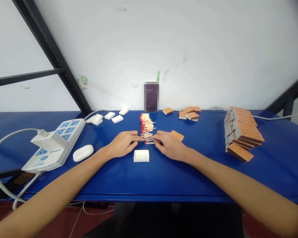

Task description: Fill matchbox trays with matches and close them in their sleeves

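Observation:
Between my hands lies a long heap of red-tipped matches [147, 124] on the blue table, red heads mostly to the left. My left hand [123, 144] is at the heap's near left end, fingers apart, one stretched out to the match heads. From the other side my right hand [171, 146] reaches in, its index finger extended onto the match sticks and its thumb lower down. A few matches [150, 142] lie side by side between the fingertips. Just in front of them sits a white matchbox tray [141, 156]. An orange matchbox sleeve [178, 135] is partly hidden behind my right hand.
White trays [110, 115] lie at back left, several orange matchboxes [192, 115] at back right. A stack of matchboxes [245, 129] stands on the right. Left are a power strip [62, 145] with a plugged charger [49, 142] and a white rounded case [83, 153].

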### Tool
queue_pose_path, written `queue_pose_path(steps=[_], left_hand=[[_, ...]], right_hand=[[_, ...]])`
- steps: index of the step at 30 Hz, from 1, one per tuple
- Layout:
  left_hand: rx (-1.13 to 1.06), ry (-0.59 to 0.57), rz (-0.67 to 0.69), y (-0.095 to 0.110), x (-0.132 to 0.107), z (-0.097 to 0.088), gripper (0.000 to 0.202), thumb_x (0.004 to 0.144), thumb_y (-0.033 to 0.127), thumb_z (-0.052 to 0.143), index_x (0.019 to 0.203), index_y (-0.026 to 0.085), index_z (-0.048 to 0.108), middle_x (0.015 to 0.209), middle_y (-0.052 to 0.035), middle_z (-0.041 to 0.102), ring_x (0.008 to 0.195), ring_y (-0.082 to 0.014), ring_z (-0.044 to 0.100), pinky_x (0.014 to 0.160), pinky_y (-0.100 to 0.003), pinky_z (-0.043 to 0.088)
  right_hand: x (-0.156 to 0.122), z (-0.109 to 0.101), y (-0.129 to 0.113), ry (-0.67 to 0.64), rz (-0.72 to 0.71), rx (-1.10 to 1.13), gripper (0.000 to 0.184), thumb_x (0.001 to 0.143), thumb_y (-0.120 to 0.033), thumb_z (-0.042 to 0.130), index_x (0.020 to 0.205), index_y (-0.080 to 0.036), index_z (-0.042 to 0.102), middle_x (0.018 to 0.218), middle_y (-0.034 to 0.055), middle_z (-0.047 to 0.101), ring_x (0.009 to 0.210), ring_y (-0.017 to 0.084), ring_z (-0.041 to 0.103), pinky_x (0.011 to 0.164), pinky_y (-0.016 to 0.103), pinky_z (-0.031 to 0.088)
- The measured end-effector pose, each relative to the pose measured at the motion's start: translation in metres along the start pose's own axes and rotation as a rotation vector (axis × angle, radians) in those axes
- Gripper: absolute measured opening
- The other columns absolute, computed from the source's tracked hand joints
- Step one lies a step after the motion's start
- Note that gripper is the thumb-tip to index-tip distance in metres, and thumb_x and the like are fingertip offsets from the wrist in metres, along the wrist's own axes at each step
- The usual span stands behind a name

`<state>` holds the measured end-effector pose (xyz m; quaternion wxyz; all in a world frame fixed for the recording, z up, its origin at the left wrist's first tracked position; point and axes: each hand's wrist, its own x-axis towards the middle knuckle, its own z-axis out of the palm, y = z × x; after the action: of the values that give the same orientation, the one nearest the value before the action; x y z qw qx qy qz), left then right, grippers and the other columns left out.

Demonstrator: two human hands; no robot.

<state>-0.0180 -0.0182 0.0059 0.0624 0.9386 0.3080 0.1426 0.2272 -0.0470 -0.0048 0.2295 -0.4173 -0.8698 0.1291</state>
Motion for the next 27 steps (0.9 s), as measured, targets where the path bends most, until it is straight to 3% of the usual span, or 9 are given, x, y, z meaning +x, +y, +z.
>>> queue_pose_path(steps=[7, 13, 27], left_hand=[[-0.106, 0.005, -0.012, -0.002, 0.000, 0.000, 0.041, 0.094, 0.014, 0.040, 0.117, 0.023, 0.072, 0.079, -0.0019, 0.055, 0.069, -0.0133, 0.053, 0.065, -0.025, 0.038], [-0.187, 0.054, -0.050, 0.001, 0.001, 0.000, 0.037, 0.095, 0.018, 0.042, 0.124, 0.020, 0.066, 0.081, -0.0013, 0.061, 0.066, -0.0124, 0.053, 0.065, -0.025, 0.039], [-0.152, 0.139, -0.113, -0.008, 0.002, 0.005, 0.031, 0.094, 0.023, 0.045, 0.115, 0.018, 0.068, 0.081, -0.0014, 0.065, 0.061, -0.0113, 0.052, 0.063, -0.025, 0.041]], right_hand=[[-0.001, -0.001, -0.002, -0.003, -0.007, 0.008, 0.024, 0.095, -0.014, 0.049, 0.103, -0.015, 0.071, 0.082, 0.0036, 0.057, 0.074, 0.014, 0.052, 0.070, 0.026, 0.038], [-0.001, 0.001, 0.000, 0.014, -0.014, 0.003, 0.024, 0.096, -0.017, 0.050, 0.110, -0.016, 0.069, 0.078, 0.0021, 0.057, 0.071, 0.013, 0.051, 0.069, 0.026, 0.037], [0.001, 0.002, 0.001, 0.022, 0.013, 0.003, 0.020, 0.096, -0.022, 0.054, 0.093, -0.017, 0.073, 0.072, 0.0012, 0.055, 0.068, 0.013, 0.050, 0.066, 0.025, 0.035]])
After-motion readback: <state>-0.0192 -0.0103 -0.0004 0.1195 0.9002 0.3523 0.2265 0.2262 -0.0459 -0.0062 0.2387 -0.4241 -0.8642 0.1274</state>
